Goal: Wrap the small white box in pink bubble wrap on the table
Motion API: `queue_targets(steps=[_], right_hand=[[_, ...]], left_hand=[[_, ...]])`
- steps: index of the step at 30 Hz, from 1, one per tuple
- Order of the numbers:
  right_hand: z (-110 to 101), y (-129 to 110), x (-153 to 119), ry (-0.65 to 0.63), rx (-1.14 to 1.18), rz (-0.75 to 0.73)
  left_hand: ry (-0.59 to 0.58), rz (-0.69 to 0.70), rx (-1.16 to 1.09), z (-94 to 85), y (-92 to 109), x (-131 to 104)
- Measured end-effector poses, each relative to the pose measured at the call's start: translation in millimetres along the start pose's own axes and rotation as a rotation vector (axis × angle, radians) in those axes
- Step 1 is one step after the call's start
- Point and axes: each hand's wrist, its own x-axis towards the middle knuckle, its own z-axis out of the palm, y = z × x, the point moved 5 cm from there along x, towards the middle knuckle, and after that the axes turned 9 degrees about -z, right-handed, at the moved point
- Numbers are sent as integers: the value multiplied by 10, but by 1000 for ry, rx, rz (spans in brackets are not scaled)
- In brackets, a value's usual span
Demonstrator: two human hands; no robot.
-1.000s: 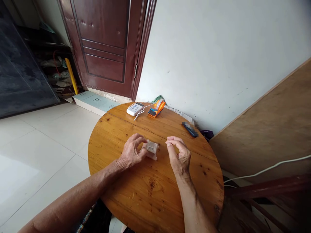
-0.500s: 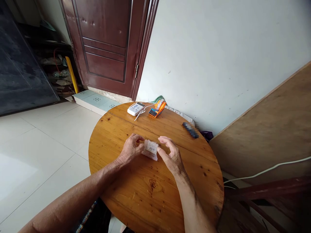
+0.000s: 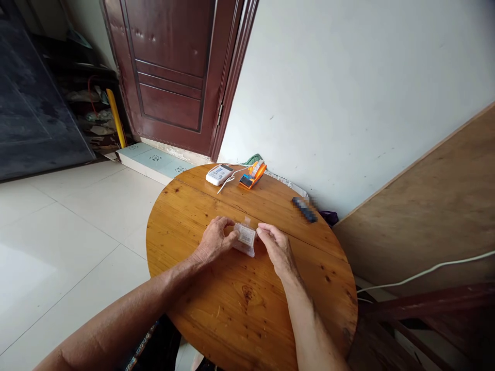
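Packet (image 3: 246,236) on the table (image 3: 220,309), apparently already wrapped in translucent film (image 3: 243,250) but with a clear flap (image 3: 247,220) at its far edge not yet smoothed down, grasped on one side by fingers of the left hand (image 3: 215,239), beside nearly pinched fingers of the right hand (image 3: 282,251), hold unclear.

Left fingers (image 3: 225,221) and right fingers (image 3: 269,228) curled inward

Tabletop (image 3: 193,319): wood, grained and knotted, with a soft sheen; package (image 3: 245,247): wrapped in crinkled, translucent film (plastic by appearance); tape dispenser (image 3: 253,175): smooth plastic; door (image 3: 170,98): glossy, dented in places; floor (image 3: 77,221): polished tile, reflective; wall (image 3: 348,77): matt, scuffed; panel (image 3: 436,180): dull wood.
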Motion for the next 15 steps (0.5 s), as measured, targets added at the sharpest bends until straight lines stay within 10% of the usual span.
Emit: queue_targets(steps=[15], right_hand=[[363,-136,432,-221,20,167]], left_hand=[[-110,75,-51,63,168,-107]])
